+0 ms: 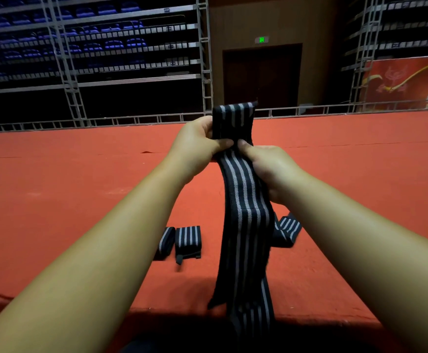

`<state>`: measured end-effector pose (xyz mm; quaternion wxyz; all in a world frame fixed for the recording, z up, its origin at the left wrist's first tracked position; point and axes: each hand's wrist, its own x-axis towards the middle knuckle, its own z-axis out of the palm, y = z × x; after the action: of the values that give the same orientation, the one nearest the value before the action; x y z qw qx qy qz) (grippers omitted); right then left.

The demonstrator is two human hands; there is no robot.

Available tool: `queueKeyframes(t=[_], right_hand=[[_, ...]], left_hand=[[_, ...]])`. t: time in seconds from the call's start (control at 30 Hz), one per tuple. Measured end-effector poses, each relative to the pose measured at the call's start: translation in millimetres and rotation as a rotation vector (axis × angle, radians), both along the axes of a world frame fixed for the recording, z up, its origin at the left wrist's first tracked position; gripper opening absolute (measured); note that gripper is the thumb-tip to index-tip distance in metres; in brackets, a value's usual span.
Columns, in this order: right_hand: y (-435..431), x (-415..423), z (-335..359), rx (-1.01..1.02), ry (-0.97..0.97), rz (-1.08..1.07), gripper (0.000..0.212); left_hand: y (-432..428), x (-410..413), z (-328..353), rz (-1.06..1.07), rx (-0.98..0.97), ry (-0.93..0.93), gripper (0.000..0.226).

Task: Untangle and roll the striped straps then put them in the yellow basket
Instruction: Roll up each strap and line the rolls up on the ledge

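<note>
Head view looks over a wide red carpeted platform point(67, 187) that fills the middle of the scene. Behind it rises a grey metal bleacher frame point(62, 59) carrying rows of blue folding seats point(113, 44). To the right of the frame stands a dark wooden double door point(261, 75), and further right hangs a red printed banner point(406, 82).

A long black elastic strap with grey lengthwise stripes point(243, 225) is held up in front of the person, above the platform. Its top end stands upright over the hands. The rest hangs down past the platform's near edge and out of the bottom of the picture.

The left hand point(197, 146) pinches the strap's left edge, thumb flat on the near face, fingers curled behind. The right hand point(271, 164) does the same on the right edge, so each grip is closed on the strap and the 2 thumbs almost meet.

On the platform, a loose striped strap point(287, 229) lies crumpled beneath the right forearm. 2 rolled striped straps point(188, 239) lie side by side, touching, between the forearms.

A small green lit sign point(261, 40) glows above the door.
</note>
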<state>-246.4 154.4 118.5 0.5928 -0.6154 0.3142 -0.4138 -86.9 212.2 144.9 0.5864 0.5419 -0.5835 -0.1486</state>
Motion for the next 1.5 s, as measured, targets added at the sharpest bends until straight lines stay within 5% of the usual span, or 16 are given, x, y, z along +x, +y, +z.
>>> queueKeyframes(t=[0.33,0.47,0.53,0.63,0.77,0.83,0.9,1.1,1.23,1.4,1.5], right_hand=[[-7.0,-5.7,-10.3,0.365,-0.115,0.284,0.02],[-8.4,-13.3,-12.5,0.418,-0.175,0.338,0.062],[-6.2,-14.0,-12.7,0.371,-0.13,0.37,0.058],[-10.3,-8.2,-16.1,0.269,-0.097,0.295,0.033],[-13.3,-3.6,-17.0,0.112,-0.135,0.127,0.026],[-15.3,-0.4,-16.1,-0.026,-0.151,0.047,0.019],[-15.2,4.9,-17.8,-0.156,-0.127,-0.008,0.03],[-14.4,10.7,-24.6,-0.259,0.018,-0.097,0.07],[-24.5,11.5,-29.4,-0.156,-0.045,-0.069,0.069],[-26.2,14.1,-33.4,-0.038,-0.028,0.013,0.029],[-17.6,12.3,-34.7,0.109,0.018,0.085,0.053]], left_hand=[[5.6,18.7,-13.5,0.218,-0.094,-0.63,0.036],[5.8,26.4,-9.2,0.168,-0.116,-0.882,0.041],[6.4,30.1,-7.4,0.151,-0.11,-0.943,0.04],[8.9,29.4,-8.8,0.114,-0.032,-0.81,0.045],[13.3,8.9,-23.2,0.016,0.209,0.127,0.031],[14.3,0.1,-39.8,-0.079,0.369,0.34,0.062],[13.5,-8.8,-55.4,-0.161,0.434,0.365,0.078],[3.1,-28.5,-59.9,-0.016,0.337,0.279,0.06],[0.0,-25.6,-62.5,0.041,0.327,0.164,0.048],[-5.8,-18.6,-67.2,0.076,0.206,0.152,0.022],[-6.9,-11.7,-66.6,0.064,0.156,0.156,0.02]])
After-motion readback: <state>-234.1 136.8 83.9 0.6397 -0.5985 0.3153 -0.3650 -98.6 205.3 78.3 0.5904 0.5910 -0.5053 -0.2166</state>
